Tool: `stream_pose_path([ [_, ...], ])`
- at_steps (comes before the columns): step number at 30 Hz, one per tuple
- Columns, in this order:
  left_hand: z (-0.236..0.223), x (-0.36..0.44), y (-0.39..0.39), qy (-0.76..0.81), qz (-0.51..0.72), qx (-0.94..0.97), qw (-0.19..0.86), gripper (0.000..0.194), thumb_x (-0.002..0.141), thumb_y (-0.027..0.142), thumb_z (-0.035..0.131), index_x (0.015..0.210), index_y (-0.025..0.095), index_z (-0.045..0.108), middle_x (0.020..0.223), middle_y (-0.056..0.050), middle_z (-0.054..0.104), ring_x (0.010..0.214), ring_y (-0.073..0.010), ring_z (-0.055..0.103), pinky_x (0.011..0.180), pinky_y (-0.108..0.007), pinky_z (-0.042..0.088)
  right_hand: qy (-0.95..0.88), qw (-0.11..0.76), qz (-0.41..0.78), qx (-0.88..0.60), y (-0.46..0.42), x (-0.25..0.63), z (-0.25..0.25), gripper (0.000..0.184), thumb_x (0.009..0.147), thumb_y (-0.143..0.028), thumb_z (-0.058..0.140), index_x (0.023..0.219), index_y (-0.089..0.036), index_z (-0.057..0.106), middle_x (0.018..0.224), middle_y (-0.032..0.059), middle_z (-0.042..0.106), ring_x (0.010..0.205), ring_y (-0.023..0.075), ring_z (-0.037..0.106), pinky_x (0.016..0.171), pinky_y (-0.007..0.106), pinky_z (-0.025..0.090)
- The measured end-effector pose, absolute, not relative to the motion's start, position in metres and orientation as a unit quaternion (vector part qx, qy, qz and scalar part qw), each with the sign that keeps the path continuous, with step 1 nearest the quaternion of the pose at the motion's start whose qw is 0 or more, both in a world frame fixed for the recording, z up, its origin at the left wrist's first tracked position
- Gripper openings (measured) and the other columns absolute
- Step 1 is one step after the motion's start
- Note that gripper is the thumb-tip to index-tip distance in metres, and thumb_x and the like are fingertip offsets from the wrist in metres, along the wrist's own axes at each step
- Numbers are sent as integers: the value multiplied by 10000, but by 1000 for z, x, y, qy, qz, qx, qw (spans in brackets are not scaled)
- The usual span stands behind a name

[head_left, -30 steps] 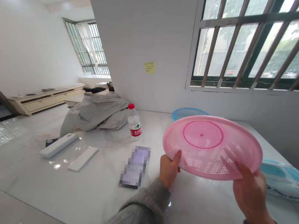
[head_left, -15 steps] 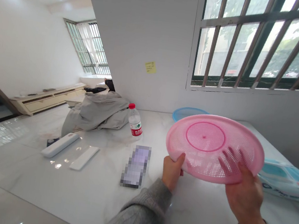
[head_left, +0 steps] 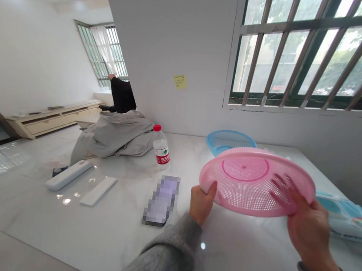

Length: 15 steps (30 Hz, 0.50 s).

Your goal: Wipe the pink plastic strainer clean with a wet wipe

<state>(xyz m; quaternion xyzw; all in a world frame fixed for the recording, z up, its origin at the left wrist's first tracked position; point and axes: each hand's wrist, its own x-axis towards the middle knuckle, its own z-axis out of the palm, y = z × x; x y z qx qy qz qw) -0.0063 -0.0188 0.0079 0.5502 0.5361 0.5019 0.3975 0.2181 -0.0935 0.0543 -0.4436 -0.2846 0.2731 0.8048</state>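
Above the table I hold a pink plastic mesh basket [head_left: 244, 185], tilted so that its ringed base shows. My left hand [head_left: 201, 201] is closed on the left edge, thumb on the near side. At the right edge is my right hand [head_left: 311, 225], gripping the basket with its fingers spread behind the mesh, where they show through. Behind the pink basket, a blue mesh basket [head_left: 231, 138] rests near the wall, partly covered by it.
On the white table [head_left: 85, 239] lie a phone [head_left: 161, 201], a long white case [head_left: 69, 175] and a flat white piece [head_left: 99, 191]. A red-capped bottle [head_left: 161, 146] stands near grey cloth [head_left: 117, 133]. A blue-white packet [head_left: 347, 217] lies right. Beyond is a person's dark sleeve [head_left: 123, 95].
The pink basket has tipped to a flatter angle and dropped slightly, uncovering more of the blue basket. My right hand has shifted right. A person's dark sleeve has risen in the background.
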Motion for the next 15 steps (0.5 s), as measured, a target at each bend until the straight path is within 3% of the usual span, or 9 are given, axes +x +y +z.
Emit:
stream_pose_path([
  [5,-1,3,-21,543,495,533,419,606,888,620,632,442,222,533,382,-8,461,387,-142,466,435,-282,342,-215,827,324,-406,-98,192,55,360,789,-335,881,1136,-258,822,1353,81,769,1307,357,695,1148,615,525],
  [9,-3,3,-16,549,495,518,430,594,921,597,569,459,224,548,373,-13,460,359,-146,467,397,-274,335,-214,799,412,-383,-95,180,41,515,829,-363,838,1335,-354,742,1464,26,714,1400,296,634,1175,514,521],
  [15,7,-12,-10,560,515,539,361,621,911,606,594,428,219,538,390,-38,475,415,-161,522,466,-281,365,-285,768,340,-463,-85,214,34,413,771,-428,907,1147,-279,824,1209,41,813,1238,284,718,951,345,652],
])
